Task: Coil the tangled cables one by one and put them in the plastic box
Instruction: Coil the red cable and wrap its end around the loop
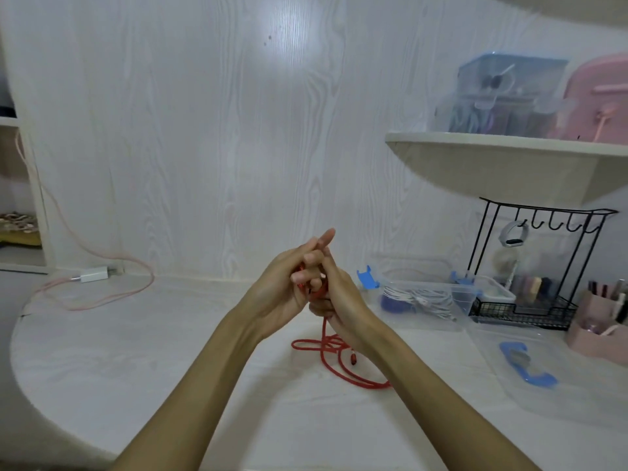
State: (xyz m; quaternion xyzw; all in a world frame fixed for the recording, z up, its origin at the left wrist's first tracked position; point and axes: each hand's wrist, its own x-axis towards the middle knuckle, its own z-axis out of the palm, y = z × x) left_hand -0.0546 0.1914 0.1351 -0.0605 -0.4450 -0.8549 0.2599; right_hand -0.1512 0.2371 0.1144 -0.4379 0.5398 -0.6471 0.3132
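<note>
red cable (334, 360) half-hidden between hands

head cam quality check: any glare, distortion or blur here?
Head view: a bright glare patch on the wall; wide-angle bending curves the table edge and shelf; the hands, left hand and right hand, and red cable are slightly soft.

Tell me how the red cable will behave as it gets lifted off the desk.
The red cable lies in loose loops, so it is probably floppy and will dangle. Its braided-looking surface likely resists slipping. It seems light, hanging from both hands' grip.
</note>
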